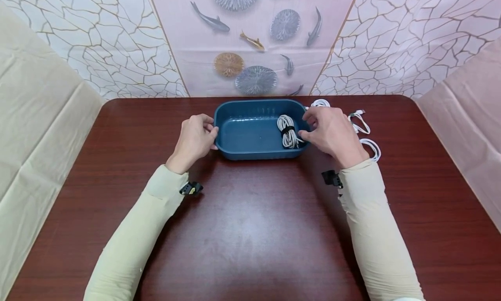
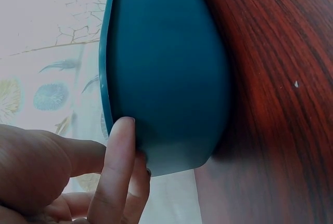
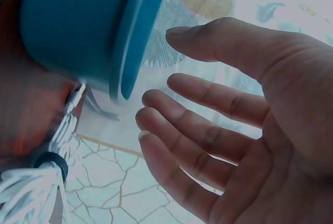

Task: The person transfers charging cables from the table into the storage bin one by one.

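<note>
The deep blue rectangular bin (image 1: 250, 155) sits near the far edge of the dark wood table (image 1: 242, 231), its long side facing the person, and a bundled white cable (image 1: 289, 138) lies inside at its right end, cinched by a black strap (image 1: 288, 129). From where I stand, the step in hand looks like settling that bundle in the bin with the bin held steady. To do it well, I'd keep the left hold light, so the bin neither tips nor slides, and have the right fingers clear the rim without snagging the loose end beside the bundle. The left hand (image 1: 195, 138) grips the bin's left end at the rim, a fingertip against the outer wall, wrist angled inward. The right hand (image 1: 332, 129) is over the right end, palm turned toward the bin, fingers spread and gently bent, thumb near the rim; it looks to be holding nothing. Both arms reach well forward, in pale sleeves (image 1: 125, 244). Just past the bin's far right corner lies a coiled white cable (image 1: 321, 102); beyond the right hand are a white USB cable (image 1: 366, 129) and, nearer the wrist, another white cable coil (image 1: 377, 150).
</note>
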A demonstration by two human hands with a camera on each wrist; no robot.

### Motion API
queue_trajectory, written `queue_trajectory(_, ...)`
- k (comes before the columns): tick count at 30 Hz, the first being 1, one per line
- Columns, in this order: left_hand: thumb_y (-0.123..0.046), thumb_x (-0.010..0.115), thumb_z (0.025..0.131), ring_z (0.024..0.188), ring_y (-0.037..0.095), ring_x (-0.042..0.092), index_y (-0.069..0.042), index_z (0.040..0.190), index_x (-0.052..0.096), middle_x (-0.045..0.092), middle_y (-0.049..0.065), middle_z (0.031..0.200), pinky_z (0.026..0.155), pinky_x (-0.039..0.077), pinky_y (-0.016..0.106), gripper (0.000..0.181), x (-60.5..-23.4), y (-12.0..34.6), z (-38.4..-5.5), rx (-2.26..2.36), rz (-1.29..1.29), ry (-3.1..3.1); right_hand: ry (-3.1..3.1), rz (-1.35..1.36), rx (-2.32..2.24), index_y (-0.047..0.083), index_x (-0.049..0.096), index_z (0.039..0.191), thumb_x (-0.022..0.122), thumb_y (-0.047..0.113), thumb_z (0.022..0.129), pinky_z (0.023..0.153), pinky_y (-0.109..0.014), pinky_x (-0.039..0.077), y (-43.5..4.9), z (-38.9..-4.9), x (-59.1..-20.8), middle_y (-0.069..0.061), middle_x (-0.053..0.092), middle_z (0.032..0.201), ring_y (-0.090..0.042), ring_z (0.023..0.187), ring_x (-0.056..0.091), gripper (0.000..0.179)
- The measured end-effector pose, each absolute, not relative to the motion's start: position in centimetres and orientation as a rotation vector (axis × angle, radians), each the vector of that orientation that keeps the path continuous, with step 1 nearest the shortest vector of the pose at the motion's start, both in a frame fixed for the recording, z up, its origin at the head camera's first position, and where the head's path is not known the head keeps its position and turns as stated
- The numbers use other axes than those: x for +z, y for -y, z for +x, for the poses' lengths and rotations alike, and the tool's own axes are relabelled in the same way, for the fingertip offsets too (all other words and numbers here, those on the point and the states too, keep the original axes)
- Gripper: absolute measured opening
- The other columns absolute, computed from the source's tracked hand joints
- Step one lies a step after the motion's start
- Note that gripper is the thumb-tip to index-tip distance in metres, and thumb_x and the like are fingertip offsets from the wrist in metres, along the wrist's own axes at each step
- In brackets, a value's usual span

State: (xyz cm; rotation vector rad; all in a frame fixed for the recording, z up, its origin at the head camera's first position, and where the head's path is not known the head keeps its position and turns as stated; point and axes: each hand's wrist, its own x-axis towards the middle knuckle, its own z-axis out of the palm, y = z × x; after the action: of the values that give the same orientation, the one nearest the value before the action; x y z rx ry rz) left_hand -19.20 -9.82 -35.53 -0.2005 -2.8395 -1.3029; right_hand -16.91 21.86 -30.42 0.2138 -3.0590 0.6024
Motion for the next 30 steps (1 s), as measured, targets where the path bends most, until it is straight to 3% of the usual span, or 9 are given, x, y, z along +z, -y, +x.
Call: queue_trajectory(30,-0.01,0.061,0.101,0.061,0.018,0.074,0.01,0.128,0.06,0.07,0.019,0.101,0.053,0.06,0.022,0.033,-35.5,9.8,-19.2,-1.314,-0.183,2.856,3.005,0.135,0.579,0.007,0.071,0.117,0.074,0.027,0.089,0.087,-0.058,0.053,-24.4,-17.3,-30.1,-0.024,0.073,0.11,-0.038,0.103,0.067,0.034)
